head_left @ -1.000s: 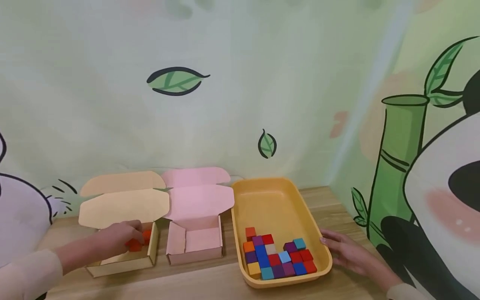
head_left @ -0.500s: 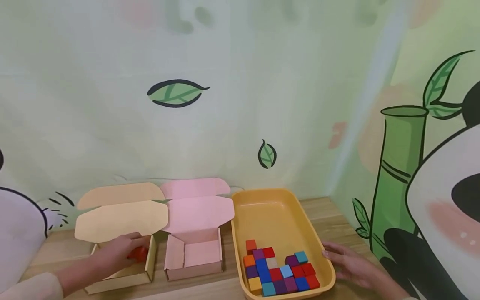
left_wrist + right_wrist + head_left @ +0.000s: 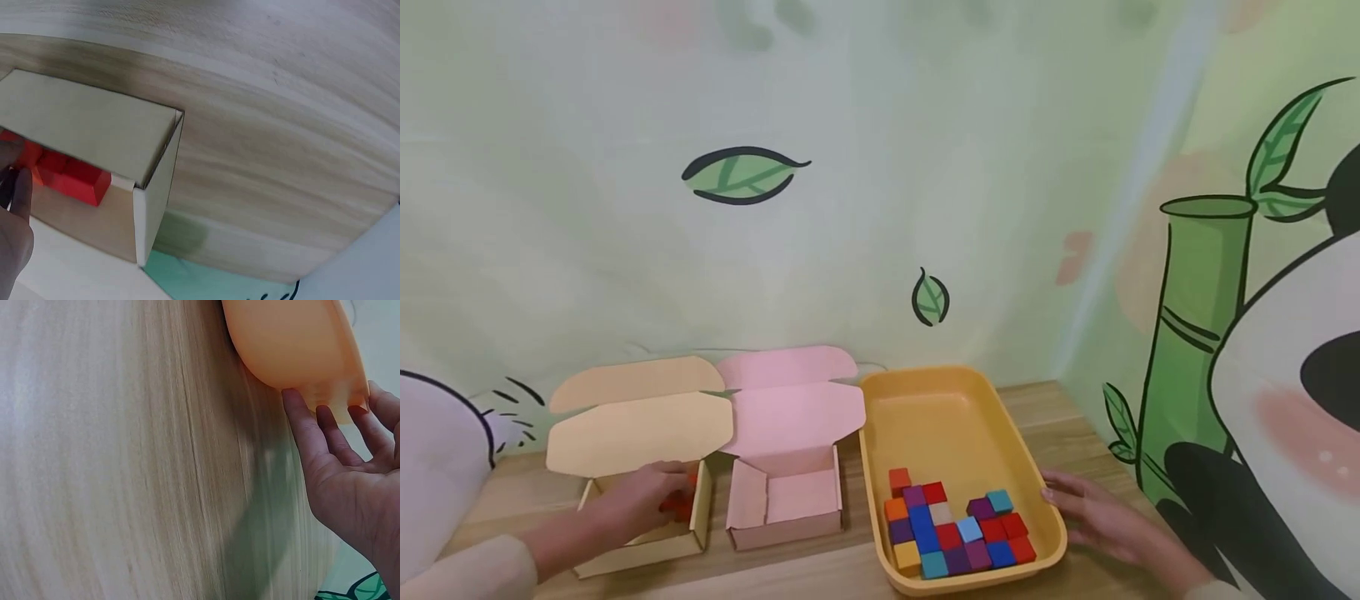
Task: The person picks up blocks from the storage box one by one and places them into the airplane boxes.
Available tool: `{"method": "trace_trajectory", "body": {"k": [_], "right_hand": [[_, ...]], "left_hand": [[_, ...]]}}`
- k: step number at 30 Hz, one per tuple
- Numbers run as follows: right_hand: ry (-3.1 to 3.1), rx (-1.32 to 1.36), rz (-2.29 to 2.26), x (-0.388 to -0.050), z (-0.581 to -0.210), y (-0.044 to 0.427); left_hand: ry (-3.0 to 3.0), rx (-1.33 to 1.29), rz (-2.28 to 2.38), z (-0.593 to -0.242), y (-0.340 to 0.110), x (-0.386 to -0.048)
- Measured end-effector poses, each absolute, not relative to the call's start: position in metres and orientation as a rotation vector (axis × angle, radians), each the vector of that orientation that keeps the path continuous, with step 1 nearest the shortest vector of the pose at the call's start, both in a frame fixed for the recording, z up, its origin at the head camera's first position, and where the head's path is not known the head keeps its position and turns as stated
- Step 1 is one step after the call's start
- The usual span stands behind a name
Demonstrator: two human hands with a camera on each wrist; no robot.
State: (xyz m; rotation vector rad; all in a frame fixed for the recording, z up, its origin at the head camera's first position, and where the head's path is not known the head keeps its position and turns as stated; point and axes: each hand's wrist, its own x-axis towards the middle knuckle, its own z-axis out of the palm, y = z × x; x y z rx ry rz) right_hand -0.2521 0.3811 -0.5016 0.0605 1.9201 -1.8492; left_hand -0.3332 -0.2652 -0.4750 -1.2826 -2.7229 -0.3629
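My left hand (image 3: 643,497) reaches into the cream cardboard box (image 3: 643,554) at the left. In the left wrist view its fingers are around an orange-red block (image 3: 30,155), which they partly hide. Bright red blocks (image 3: 75,180) sit beside it against the box wall. At the right, my right hand (image 3: 1097,512) touches the outer side of the yellow tray (image 3: 940,404), with its fingers fairly straight. In the right wrist view those fingertips meet the tray's outer wall near the rim. Several coloured cubes (image 3: 951,533) lie in the tray's near end.
A pink cardboard box (image 3: 805,500) with its lid raised stands between the cream box and the tray. The cream lid (image 3: 640,429) is also up. Behind the wooden table (image 3: 790,575) hangs a printed backdrop (image 3: 850,233).
My left hand stays in the cream box, shifting slightly over the red blocks and covering more of them. My right hand keeps touching the tray. The head view tilts a little.
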Motion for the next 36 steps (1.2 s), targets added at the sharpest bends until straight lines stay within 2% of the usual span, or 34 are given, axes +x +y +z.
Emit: {"method": "trace_trajectory", "body": {"k": [6, 14, 18, 23, 26, 30, 36], "right_hand": [[1.924, 0.059, -1.845, -0.254, -0.498, 0.381], [1.934, 0.084, -1.848, -0.253, -0.497, 0.381], [1.927, 0.067, -1.847, -0.253, -0.497, 0.38], [1.929, 0.054, -1.838, -0.252, -0.499, 0.379], [1.936, 0.061, -1.836, -0.252, -0.5, 0.379], [1.937, 0.09, -1.842, -0.254, -0.5, 0.379], [1.943, 0.098, -1.82, -0.253, -0.498, 0.378]], "left_hand": [[-2.582, -1.336, -0.538, -0.491, -0.26, -0.339], [-2.505, -1.267, -0.454, -0.494, -0.255, -0.342], [-2.601, -1.243, -0.515, -0.485, -0.255, -0.339], [-2.753, -1.0, -0.44, -0.453, -0.241, -0.334], [-2.754, -0.916, -0.397, -0.429, -0.219, -0.332], [-2.741, -0.941, -0.422, -0.408, -0.179, -0.334], [-2.723, -1.113, -0.496, -0.407, -0.099, -0.339]]}}
